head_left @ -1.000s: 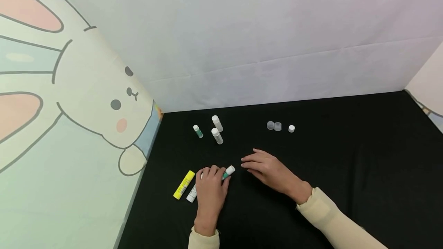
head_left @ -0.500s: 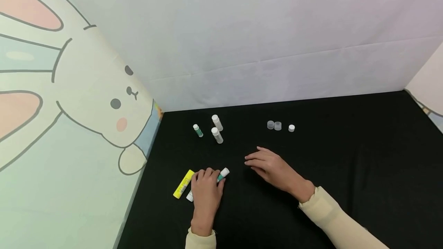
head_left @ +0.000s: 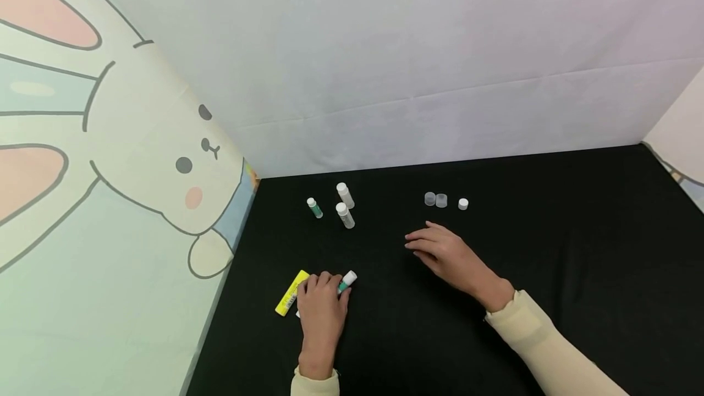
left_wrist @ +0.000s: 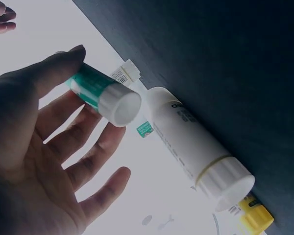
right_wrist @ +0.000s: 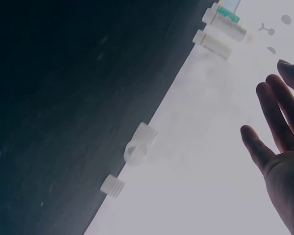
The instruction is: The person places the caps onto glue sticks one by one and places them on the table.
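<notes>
Over black cloth [head_left: 539,237], well inside its far edge, left grip [head_left: 321,310] pinches green tube [head_left: 344,285] — right grip [head_left: 450,256] spread.

Left hand [head_left: 321,307]: head view, lower centre; thumb and forefinger pinching, remaining fingers spread. Right hand [head_left: 448,255]: right of centre, fingers loosely extended, pointing left. Right arm [head_left: 555,344]: slanting in from lower right.

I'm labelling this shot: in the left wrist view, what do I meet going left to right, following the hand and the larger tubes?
Left hand → green-and-white tube it holds → white tube → yellow tube at lower right.
</notes>
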{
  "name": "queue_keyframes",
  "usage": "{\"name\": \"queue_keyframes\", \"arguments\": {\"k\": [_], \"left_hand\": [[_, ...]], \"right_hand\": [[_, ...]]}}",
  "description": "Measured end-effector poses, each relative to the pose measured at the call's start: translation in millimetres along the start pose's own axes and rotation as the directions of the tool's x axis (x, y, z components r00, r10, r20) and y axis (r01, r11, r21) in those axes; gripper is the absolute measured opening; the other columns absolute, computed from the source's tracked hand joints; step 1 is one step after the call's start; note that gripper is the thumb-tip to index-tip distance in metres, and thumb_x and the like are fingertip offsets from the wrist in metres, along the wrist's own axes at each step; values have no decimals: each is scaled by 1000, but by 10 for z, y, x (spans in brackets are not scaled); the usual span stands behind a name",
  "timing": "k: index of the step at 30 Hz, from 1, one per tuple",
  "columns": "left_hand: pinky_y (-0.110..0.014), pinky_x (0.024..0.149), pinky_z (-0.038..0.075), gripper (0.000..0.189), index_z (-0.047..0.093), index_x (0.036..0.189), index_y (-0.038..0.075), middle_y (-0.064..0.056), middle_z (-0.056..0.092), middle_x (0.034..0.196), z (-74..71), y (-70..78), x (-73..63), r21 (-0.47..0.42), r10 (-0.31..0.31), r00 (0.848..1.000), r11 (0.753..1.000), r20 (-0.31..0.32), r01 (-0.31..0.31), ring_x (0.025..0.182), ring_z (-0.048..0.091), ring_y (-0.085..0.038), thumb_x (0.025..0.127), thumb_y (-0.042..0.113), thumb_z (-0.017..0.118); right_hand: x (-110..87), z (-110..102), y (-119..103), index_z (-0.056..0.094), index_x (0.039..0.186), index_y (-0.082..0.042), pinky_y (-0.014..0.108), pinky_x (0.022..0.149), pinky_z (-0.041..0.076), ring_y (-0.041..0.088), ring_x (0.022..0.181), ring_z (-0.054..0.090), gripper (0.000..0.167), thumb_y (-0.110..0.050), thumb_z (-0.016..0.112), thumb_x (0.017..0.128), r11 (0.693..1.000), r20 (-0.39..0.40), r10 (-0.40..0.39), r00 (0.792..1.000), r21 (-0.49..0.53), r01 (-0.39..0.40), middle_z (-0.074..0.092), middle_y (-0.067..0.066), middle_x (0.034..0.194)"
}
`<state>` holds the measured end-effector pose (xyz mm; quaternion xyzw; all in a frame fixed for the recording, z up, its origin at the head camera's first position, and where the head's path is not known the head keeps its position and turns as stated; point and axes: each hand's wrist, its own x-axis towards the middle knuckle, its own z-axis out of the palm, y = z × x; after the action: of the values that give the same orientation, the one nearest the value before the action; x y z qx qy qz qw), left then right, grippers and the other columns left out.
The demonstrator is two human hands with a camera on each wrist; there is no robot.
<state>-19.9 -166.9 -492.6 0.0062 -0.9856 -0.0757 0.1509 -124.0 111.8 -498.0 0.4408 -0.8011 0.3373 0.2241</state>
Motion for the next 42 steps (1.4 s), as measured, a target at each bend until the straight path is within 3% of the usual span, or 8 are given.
{"name": "queue_keyframes", "arguments": {"k": [14, 24, 35, 42], "left_hand": [[-50, 86, 51, 24, 80, 92, 12, -5, 74, 92, 27, -38, -55, 70, -12, 999, 997, -36, 14, 84, 62, -28, 77, 23, 96], [-52, 86, 51, 25, 81, 94, 11, -7, 77, 95, 9, -7, -82, 82, -110, 993, 991, 39, 106, 82, 61, -29, 77, 21, 96], [-43, 70, 45, 25, 80, 88, 10, -7, 74, 85, 13, -4, -110, 95, -150, 988, 985, 28, 146, 76, 57, -28, 72, 18, 98], [-44, 70, 44, 25, 80, 86, 9, -8, 72, 85, 20, -21, -113, 85, -189, 980, 979, 59, 184, 77, 57, -29, 70, 17, 99]], "right_hand": [[-106, -132, 187, 80, 102, -2, 64, 103, 51, 29, 107, 73, 31, 12, 88, 75, 994, -14, 95, 995, -56, -95, 76, 12, 115], [-164, -217, 291, 79, 104, -2, 54, 115, 45, 30, 110, 72, 31, 12, 87, 77, 981, -20, 171, 985, -88, -172, 76, 12, 117], [-188, -354, 390, 79, 105, -1, 63, 102, 50, 34, 110, 71, 34, 14, 87, 75, 966, -44, 228, 973, -112, -232, 76, 13, 115], [-168, -433, 451, 79, 104, 1, 65, 105, 49, 37, 107, 71, 31, 14, 86, 77, 951, -18, 278, 960, -132, -278, 76, 16, 113]]}}
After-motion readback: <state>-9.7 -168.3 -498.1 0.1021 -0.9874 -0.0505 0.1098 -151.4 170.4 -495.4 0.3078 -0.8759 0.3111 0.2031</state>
